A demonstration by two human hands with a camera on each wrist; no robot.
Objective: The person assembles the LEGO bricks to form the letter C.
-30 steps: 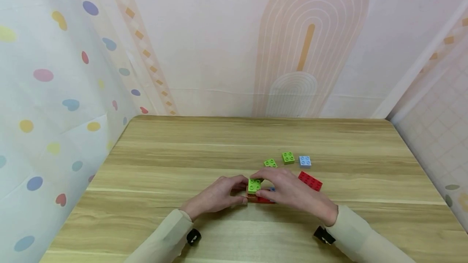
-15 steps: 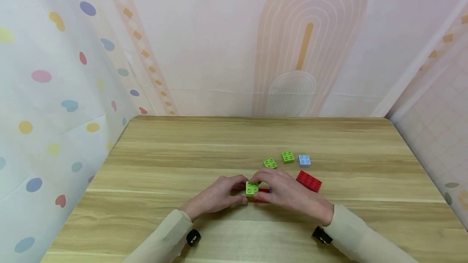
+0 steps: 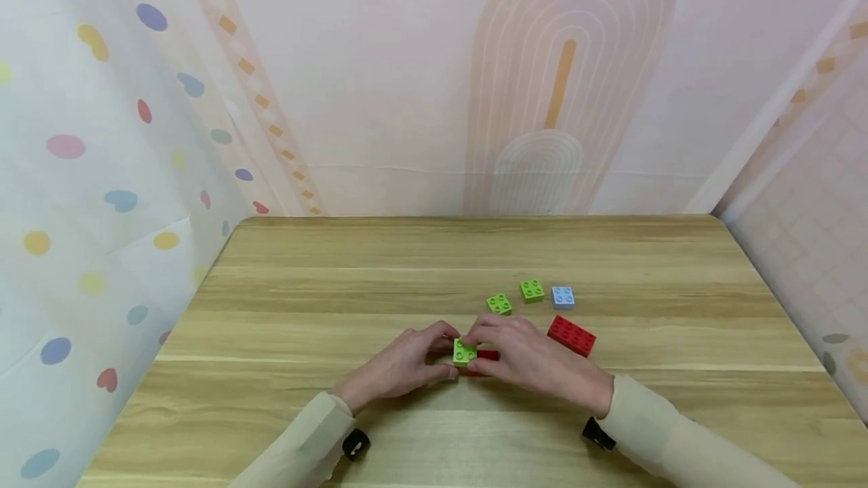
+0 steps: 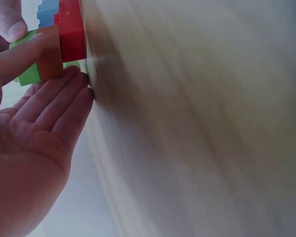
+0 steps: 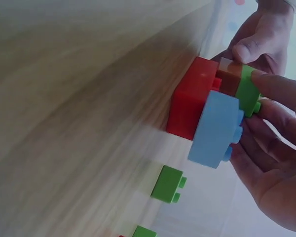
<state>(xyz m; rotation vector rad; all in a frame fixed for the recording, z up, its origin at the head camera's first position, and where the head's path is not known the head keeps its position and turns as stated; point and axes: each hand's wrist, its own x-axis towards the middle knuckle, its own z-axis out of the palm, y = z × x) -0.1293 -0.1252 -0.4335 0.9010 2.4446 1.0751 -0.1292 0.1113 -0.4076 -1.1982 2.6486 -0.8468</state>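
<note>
A red toy brick [image 5: 190,98] lies on the table, with a light blue brick [image 5: 214,129] on one end and a brown brick [image 4: 50,52] on the other. On top of the brown one sits a green brick [image 3: 464,352], studs up. My right hand [image 3: 529,352] pinches that green brick between thumb and fingers. From the left, my left hand [image 3: 400,367] holds the brown brick, thumb on the near side and fingers on the far side. In the head view, the right hand hides the light blue brick.
Behind the right hand lie two loose green bricks, one nearer [image 3: 499,303] and one farther [image 3: 532,291]. Beside them are a light blue brick [image 3: 563,297] and a long red brick [image 3: 572,335]. A patterned cloth [image 3: 380,96] hangs along the table's back edge.
My right hand has moved slightly left, bringing the green brick over and down onto the brown one. My left hand has stayed nearly in place.
</note>
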